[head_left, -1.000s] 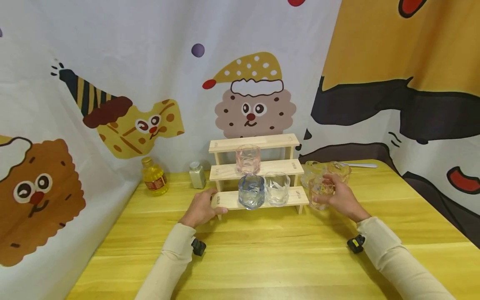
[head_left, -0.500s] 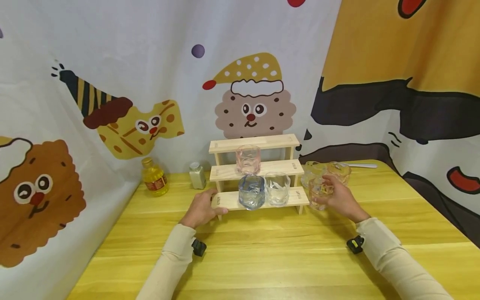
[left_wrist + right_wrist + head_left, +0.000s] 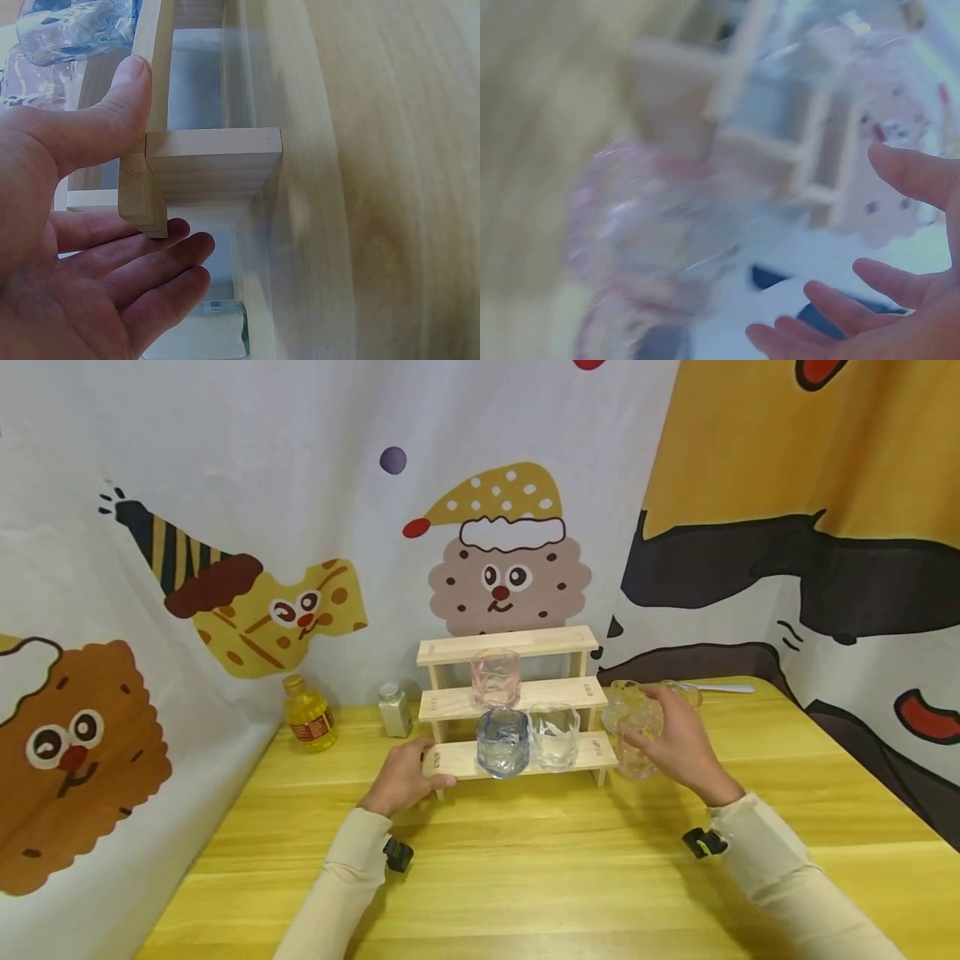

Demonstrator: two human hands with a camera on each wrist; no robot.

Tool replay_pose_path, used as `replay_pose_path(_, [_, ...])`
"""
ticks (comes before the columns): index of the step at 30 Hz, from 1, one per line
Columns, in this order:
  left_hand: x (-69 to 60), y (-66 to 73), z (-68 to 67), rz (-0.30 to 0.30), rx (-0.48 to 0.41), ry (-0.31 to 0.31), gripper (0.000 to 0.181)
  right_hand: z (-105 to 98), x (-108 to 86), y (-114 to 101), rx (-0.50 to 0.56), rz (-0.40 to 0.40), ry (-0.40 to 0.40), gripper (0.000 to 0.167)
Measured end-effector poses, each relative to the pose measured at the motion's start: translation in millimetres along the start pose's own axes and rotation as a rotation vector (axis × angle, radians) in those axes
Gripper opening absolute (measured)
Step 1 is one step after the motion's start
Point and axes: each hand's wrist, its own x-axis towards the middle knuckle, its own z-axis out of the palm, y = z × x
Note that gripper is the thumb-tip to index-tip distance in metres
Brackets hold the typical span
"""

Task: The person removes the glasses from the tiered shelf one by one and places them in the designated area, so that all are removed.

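At the left end of the wooden rack (image 3: 507, 646), our left hand (image 3: 402, 778) grips the lowest shelf (image 3: 461, 762), while our right hand (image 3: 681, 745), spread wide, hovers beside a pinkish glass (image 3: 634, 762).

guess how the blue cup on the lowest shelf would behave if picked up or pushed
The blue cup looks stiff and may be fragile, being see-through and glass-like. Its shiny surface could be slippery. Nudged forward, it might tip off the wooden stand, since it sits near the shelf's front edge.

Wooden table (image 3: 555, 877), tiered stand (image 3: 553, 692), bottle (image 3: 309, 718), jar (image 3: 394, 712), glasses (image 3: 637, 755)
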Motion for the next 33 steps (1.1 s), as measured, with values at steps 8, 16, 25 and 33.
replay_pose_path(8, [0.0,-2.6,-1.4,0.0,-0.002,-0.003,0.069,14,21.7,-62,0.173,-0.073,-0.053,0.069])
replay_pose_path(16, [0.1,-3.6,-2.4,-0.002,0.003,-0.003,0.071,46,59.5,-110,0.268,-0.017,-0.182,0.078])
replay_pose_path(25, [2.0,-1.4,-3.1,0.011,0.012,-0.005,0.069,73,85.7,-126,0.3,0.084,-0.204,0.086])
replay_pose_path(33, [1.4,-1.6,-1.1,0.006,0.015,-0.011,0.07,87,95.8,-131,0.309,0.133,-0.169,0.091])
